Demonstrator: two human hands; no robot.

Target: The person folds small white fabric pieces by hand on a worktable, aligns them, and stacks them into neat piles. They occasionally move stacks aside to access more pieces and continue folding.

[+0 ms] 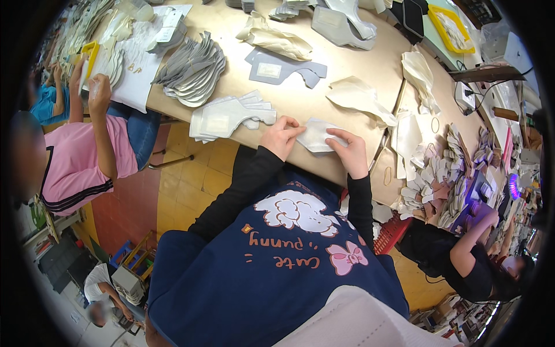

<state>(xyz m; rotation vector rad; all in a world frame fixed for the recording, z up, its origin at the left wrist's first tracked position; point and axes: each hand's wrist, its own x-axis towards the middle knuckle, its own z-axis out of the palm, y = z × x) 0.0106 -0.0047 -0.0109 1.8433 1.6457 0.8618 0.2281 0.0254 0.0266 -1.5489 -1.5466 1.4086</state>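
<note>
A pale grey-white cut piece (315, 136) lies at the near edge of the table in front of me. My left hand (281, 137) pinches its left edge between thumb and fingers. On the other side, the thumb and fingers of my right hand (349, 151) grip its right edge. Left of my hands is a fanned stack of light cut pieces (217, 122), each shaped like a shoe upper part. Farther off, a flat grey cut piece (283, 70) carries a pale rectangular patch. A cream curved piece (359, 99) lies beyond my right hand.
A tall grey stack (193, 68) stands at the left. More cream pieces (272, 39) lie at the back. A rubber band (435, 125) and many small scraps lie on the right. One person in pink (87, 162) works on the left; another in black (462, 254) is on the right.
</note>
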